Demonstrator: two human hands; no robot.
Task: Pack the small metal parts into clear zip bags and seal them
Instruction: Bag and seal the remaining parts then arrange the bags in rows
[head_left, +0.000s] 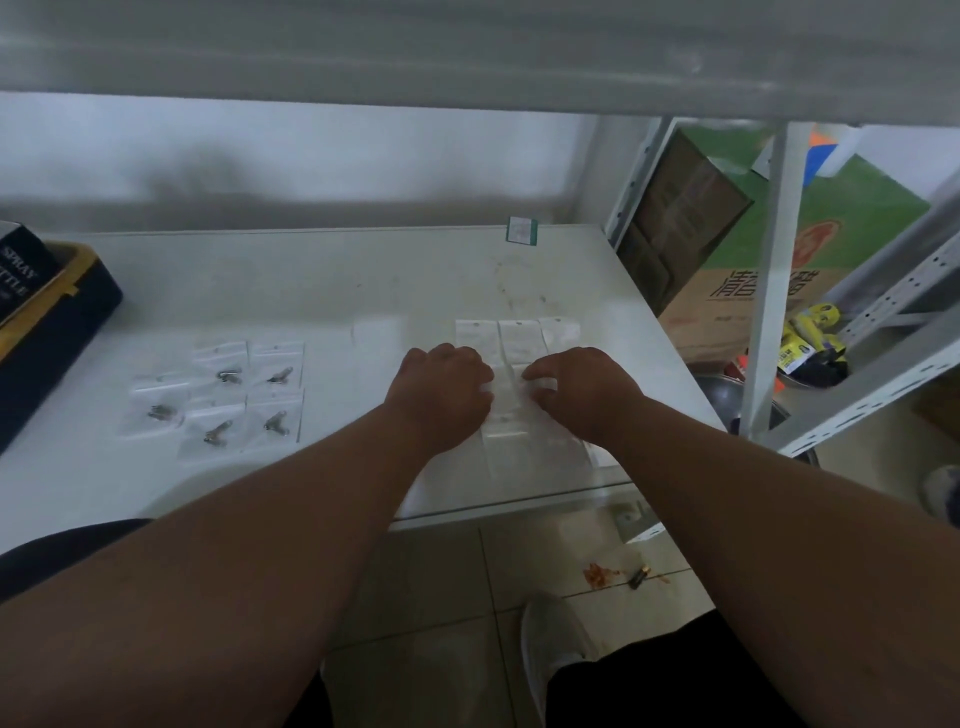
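Centrally, clear zip bag (511, 400) flat on white table (311, 291), pinched at its top edge between left hand (441, 387) and right hand (584, 387), six filled bags (223, 397) well apart to the left.

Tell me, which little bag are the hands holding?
The empty clear bag between the left hand and right hand; both pinch its top. The filled bags lie untouched to the left.
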